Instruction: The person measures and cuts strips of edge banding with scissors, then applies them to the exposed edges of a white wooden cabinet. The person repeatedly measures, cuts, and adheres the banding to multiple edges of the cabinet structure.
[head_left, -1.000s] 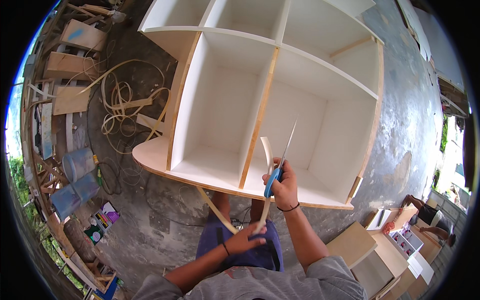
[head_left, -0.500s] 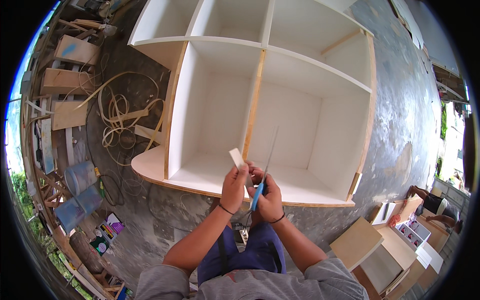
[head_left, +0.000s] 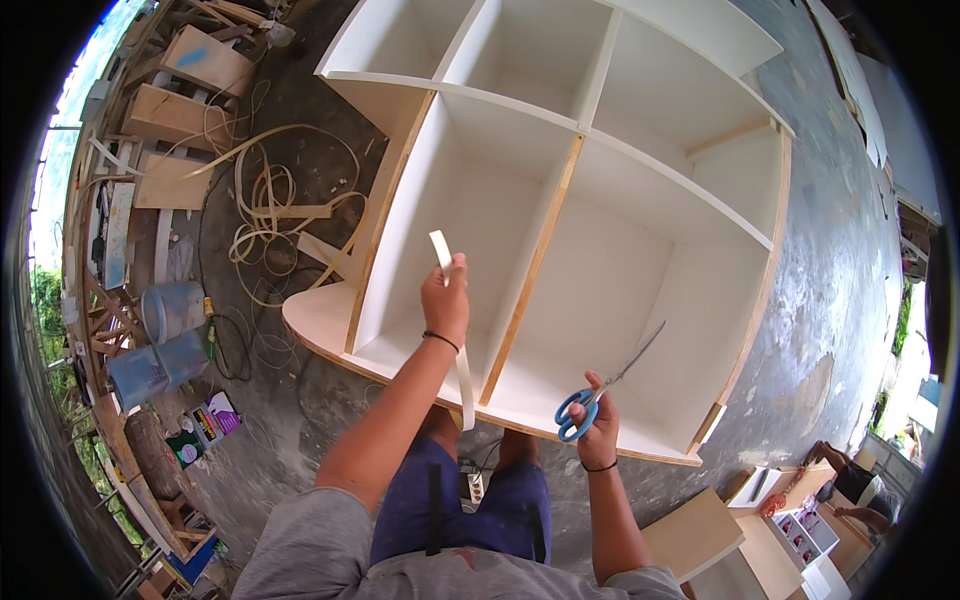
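Note:
My left hand (head_left: 445,303) is closed round a narrow cream edging strip (head_left: 465,388). A short end stands above the fist, and the longer part hangs past my wrist toward my legs. To the right, my right hand (head_left: 600,425) grips blue-handled scissors (head_left: 578,411), fingers at the loops and the blades slanting up and to the right. Whether the blades are fully closed is hard to make out. Both hands are over the front of a white cabinet (head_left: 598,290) with several compartments. Bare wood shows on the front edge of its middle divider (head_left: 535,275).
Loose coils of edging strip (head_left: 262,215) lie on the floor left of the cabinet. Beyond are wooden boxes (head_left: 172,180) and blue-stained buckets (head_left: 172,310). A power strip (head_left: 476,488) sits between my legs. Boards (head_left: 690,535) and another person (head_left: 868,490) are at lower right.
My hands were together at the middle divider and are now apart. The left has moved up and left with the strip; the right has moved right and down with the scissors. The view has shifted.

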